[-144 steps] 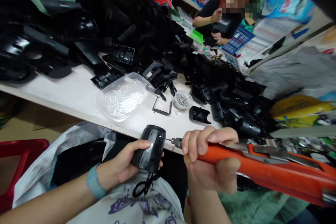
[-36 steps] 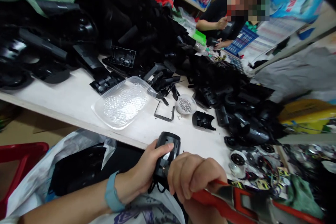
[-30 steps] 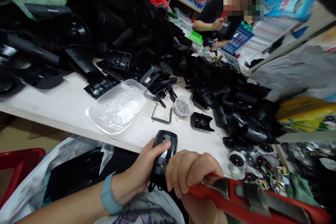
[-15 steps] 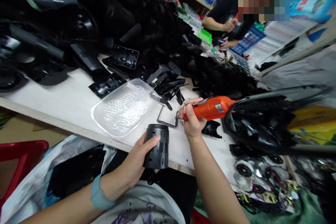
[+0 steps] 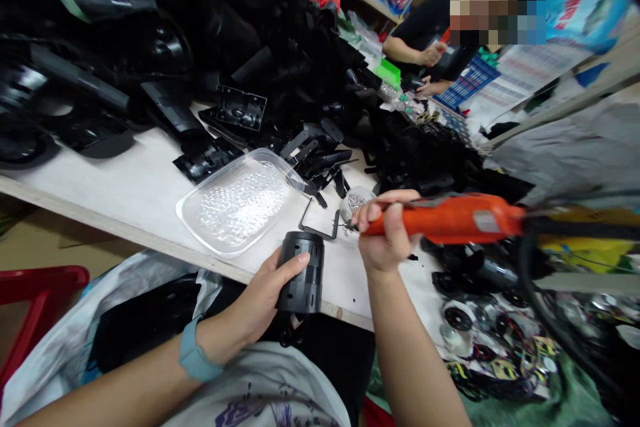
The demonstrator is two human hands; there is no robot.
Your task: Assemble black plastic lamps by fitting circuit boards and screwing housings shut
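My left hand (image 5: 273, 283) is wrapped round a black slotted plastic cylinder (image 5: 301, 280), upright at the table's front edge. In my right hand (image 5: 387, 233) is an orange electric screwdriver (image 5: 457, 219), its tip pointing left and its cable trailing off to the right. Close to the tip lies a black U-shaped metal bracket (image 5: 327, 233) on the white table. Just beyond the right fingers sits a small round dish of screws (image 5: 357, 199). A clear plastic tray (image 5: 240, 207) rests left of the bracket.
Black plastic parts (image 5: 240, 47) are heaped across the back. Motors and wires (image 5: 480, 340) lie at the right. A red crate (image 5: 45, 293) stands at lower left. Another person's hand (image 5: 433, 53) grips an orange tool at the far side, near a blue basket (image 5: 467, 80).
My right hand has moved slightly right and tilted the screwdriver closer to level. The dish of screws shows more now. My left hand holds the cylinder almost where it was.
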